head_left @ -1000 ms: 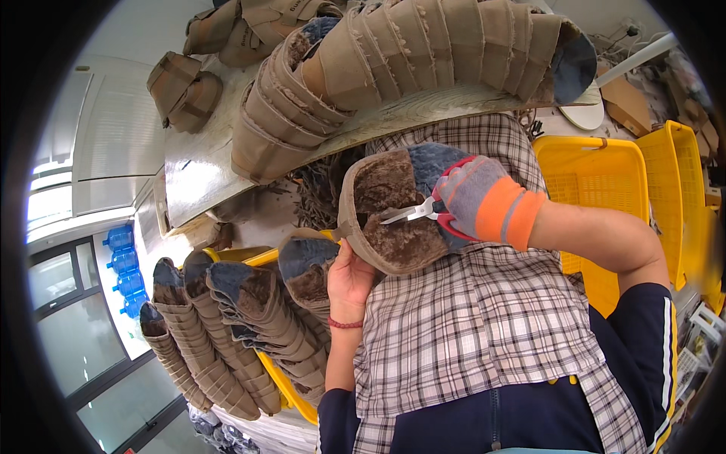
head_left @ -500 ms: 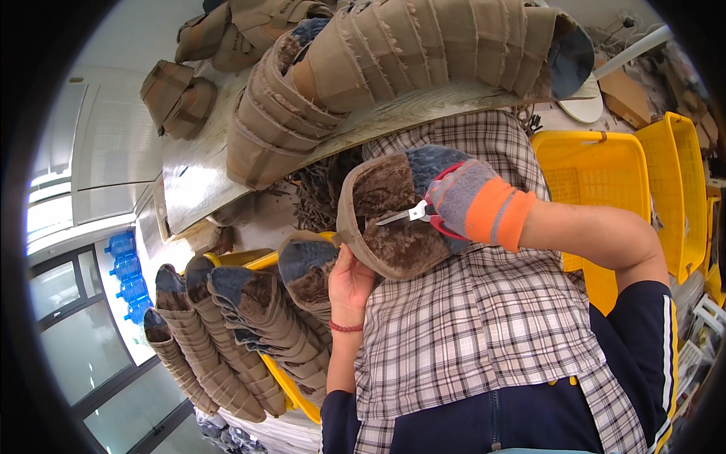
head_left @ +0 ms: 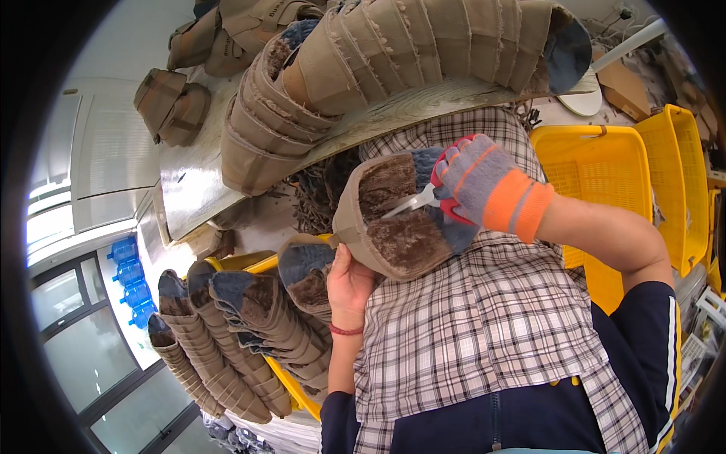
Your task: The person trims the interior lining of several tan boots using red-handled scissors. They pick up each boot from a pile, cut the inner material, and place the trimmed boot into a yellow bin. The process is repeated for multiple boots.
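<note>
A cap-shaped tan fabric piece (head_left: 349, 225), lined with brown and blue plush, rests in my lap with its opening facing up. My bare left hand (head_left: 350, 286) grips its lower left edge, thumb on the outside near the rim. Red-handled scissors (head_left: 414, 203) are in my gloved right hand (head_left: 478, 181), its fingers wrapped round the handles. The blades lie inside the opening, over the brown plush, pointing left. They look nearly closed; whether the tip touches the lining I cannot tell.
A long nested stack of similar pieces (head_left: 408, 57) lies on the table (head_left: 198, 185) ahead. More stacks (head_left: 219, 348) stand at left in a yellow crate (head_left: 301, 395). Yellow baskets (head_left: 590, 135) stand at right. Dark strip-like scraps (head_left: 314, 198) lie beneath the table edge.
My right hand has drawn back slightly to the right and up, and the scissors with it. The piece has tilted a little, showing more of its outer side. My left hand keeps its hold.
</note>
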`<action>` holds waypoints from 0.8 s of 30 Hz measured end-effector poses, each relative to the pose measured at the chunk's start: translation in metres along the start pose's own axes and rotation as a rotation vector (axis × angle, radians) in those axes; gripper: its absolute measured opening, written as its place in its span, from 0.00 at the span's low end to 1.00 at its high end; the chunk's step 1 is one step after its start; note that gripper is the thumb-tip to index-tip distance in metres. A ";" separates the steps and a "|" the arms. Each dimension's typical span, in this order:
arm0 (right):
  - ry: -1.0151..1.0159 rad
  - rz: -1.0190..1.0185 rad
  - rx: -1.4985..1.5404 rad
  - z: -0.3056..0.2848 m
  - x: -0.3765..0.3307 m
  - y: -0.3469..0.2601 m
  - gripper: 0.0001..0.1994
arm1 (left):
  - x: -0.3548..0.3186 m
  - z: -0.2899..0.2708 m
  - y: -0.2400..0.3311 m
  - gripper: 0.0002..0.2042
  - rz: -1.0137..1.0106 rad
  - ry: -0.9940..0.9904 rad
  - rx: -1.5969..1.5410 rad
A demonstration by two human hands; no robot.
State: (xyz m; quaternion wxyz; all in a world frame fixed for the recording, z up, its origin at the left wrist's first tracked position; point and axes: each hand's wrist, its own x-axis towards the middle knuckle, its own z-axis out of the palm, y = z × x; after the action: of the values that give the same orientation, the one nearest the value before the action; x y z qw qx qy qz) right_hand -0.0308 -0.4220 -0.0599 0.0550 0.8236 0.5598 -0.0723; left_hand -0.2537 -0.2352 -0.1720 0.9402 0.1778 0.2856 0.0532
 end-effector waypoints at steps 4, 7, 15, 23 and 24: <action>0.061 -0.006 -0.109 0.013 0.011 0.005 0.08 | 0.005 0.012 -0.001 0.22 0.131 -0.009 0.181; 0.122 -0.059 -0.176 0.016 0.015 0.006 0.05 | 0.011 0.021 0.003 0.22 0.095 0.002 0.103; 0.194 -0.095 -0.168 0.019 0.025 0.007 0.04 | 0.016 0.023 0.008 0.22 0.061 0.031 0.058; 0.230 -0.147 -0.191 0.027 0.030 0.011 0.04 | 0.018 0.022 0.008 0.22 0.058 0.009 0.058; 0.213 -0.152 -0.194 0.028 0.031 0.011 0.04 | 0.018 0.021 0.008 0.22 0.055 0.008 0.056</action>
State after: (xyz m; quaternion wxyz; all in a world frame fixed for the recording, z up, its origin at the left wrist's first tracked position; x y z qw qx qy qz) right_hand -0.0110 -0.4024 -0.0928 0.0689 0.7726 0.6277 0.0657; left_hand -0.2271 -0.2309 -0.1617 0.9319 0.2116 0.2855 0.0719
